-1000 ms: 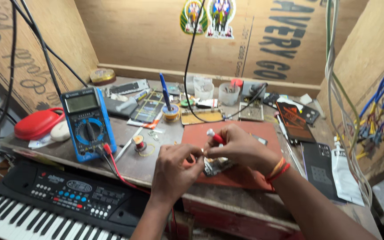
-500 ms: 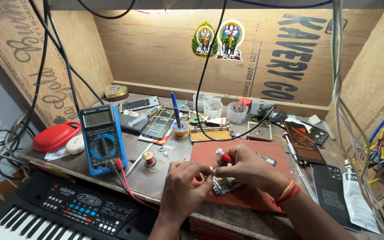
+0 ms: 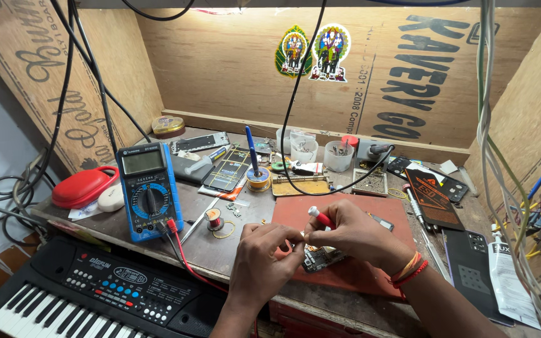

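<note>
Both hands meet over a red work mat (image 3: 370, 275) at about 6 o'clock on the bench. The right hand (image 3: 358, 236) is closed around a red-handled screwdriver (image 3: 321, 217), whose white cap sticks up toward 11 o'clock above the knuckles. The left hand (image 3: 263, 263) pinches its fingertips together against the right hand's fingers; whether it grips anything small there cannot be told. Just below the fingers, at 5 o'clock from them, an opened phone (image 3: 320, 258) lies flat on the mat with its circuit board showing.

A blue digital multimeter (image 3: 148, 191) stands at 9 o'clock from the hands, its red and black leads trailing toward the bench edge. A black electronic keyboard (image 3: 89, 294) sits at 8 o'clock, below the bench. A solder spool (image 3: 214, 219) lies between meter and mat.
</note>
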